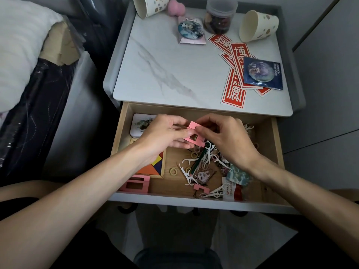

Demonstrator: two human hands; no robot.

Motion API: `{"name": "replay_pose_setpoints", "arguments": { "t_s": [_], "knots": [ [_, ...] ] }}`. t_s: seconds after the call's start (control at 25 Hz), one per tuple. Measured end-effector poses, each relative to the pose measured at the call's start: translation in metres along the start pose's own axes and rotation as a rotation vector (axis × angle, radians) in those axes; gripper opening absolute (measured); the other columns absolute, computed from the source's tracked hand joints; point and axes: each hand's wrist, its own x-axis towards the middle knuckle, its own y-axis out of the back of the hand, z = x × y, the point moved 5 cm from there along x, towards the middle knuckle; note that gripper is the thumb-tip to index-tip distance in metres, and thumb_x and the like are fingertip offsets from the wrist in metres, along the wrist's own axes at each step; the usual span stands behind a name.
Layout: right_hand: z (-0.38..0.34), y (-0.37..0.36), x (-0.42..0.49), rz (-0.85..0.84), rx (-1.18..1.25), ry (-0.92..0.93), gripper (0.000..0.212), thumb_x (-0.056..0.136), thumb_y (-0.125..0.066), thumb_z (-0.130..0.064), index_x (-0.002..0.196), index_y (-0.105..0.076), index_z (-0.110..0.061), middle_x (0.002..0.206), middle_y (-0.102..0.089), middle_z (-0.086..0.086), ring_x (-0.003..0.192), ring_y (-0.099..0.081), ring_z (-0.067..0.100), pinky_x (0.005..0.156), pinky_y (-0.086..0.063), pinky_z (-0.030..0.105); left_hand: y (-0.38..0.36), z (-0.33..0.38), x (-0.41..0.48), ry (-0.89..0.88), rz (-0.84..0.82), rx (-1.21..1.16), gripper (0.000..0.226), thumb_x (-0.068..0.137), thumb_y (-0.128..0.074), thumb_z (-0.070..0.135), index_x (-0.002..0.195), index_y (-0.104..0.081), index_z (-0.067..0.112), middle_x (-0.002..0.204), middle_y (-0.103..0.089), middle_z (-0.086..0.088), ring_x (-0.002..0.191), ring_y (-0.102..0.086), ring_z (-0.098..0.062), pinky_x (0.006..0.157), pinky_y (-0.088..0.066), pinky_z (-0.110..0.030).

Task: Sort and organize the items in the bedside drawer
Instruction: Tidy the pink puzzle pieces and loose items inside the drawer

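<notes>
Both left grip [165,133] and right grip [227,138] pinch pink frame pieces [192,126] above the drawer [276,144] near 12 o'clock; square their edges, then nest them beside the pink stack [136,184] at 7 o'clock.

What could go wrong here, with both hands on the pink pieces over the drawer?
1. The left hand and right hand pinch the pink pieces by the fingertips only. A slip would likely drop them among the floss picks below.
2. The pink frames lie at the front left corner of the drawer, under the left forearm. Pulling that arm back could knock them out.
</notes>
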Motion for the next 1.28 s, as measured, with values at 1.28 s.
{"name": "replay_pose_setpoints", "arguments": {
  "t_s": [1.28],
  "knots": [
    [-0.028, -0.018, -0.004, -0.077, -0.262, 0.232, 0.061, 0.074, -0.078, -0.022, 0.13, -0.06, -0.008, 0.109, -0.063, 0.003, 0.092, -0.061, 0.01, 0.085, -0.049, 0.014, 0.03, 0.019, -0.018, 0.115, -0.026, 0.111, 0.027, 0.089, -0.067, 0.005, 0.114, -0.064, -0.007, 0.094, -0.074, -0.021, 0.075, -0.074, -0.026, 0.063, -0.059, -0.022]
  ]
}}
